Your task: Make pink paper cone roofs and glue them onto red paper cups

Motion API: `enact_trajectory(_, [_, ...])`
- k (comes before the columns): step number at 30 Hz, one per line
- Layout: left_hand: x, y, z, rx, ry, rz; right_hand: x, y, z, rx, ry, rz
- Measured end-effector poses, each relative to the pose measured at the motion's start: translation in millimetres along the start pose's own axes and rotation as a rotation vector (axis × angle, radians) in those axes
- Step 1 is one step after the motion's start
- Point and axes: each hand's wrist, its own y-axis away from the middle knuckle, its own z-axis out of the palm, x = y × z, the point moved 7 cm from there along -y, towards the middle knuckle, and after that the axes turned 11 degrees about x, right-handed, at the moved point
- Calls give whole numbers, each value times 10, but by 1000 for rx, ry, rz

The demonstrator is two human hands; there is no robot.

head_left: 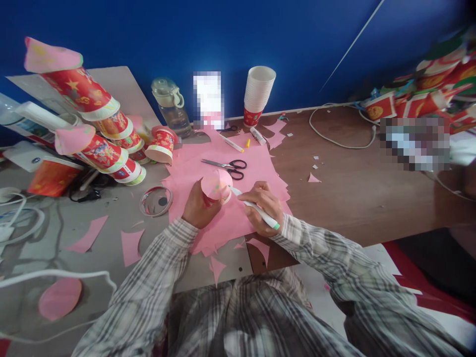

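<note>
On the table (345, 188), over pink paper (260, 166), the left grip (201, 207) clasps a cup (214, 186) and the right grip (263, 206) holds a marker (267, 218).

No lettering or numbers can be read.

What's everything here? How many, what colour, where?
Paper: several, pink, centre
Held cup: 1, red and pink, centre
Held marker: 1, white, centre
Second marker: 1, white, on paper
Scissors: at least 1, black-handled, on paper
Wall: 1, blue, behind
Bottle: 1, clear, by wall
Cup stack: 1, mostly white, by wall
Cup towers: at least 2, red, left
Cup pile: 1, mostly red, right
Scraps: several, pink, scattered
Cables: several, white, both sides
Tabletops: 2, grey left, brown right
Left hand: 1, plaid sleeve, on cup
Right hand: 1, plaid sleeve, on marker
</note>
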Motion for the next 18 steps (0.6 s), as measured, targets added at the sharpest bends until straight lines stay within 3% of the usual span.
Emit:
enact_trajectory(9, [79, -21, -13, 20, -7, 30, -25, 46, 29, -22, 5, 1])
enact_trajectory(18, [26, -4, -10, 11, -11, 17, -33, 14, 39, -8, 29, -35])
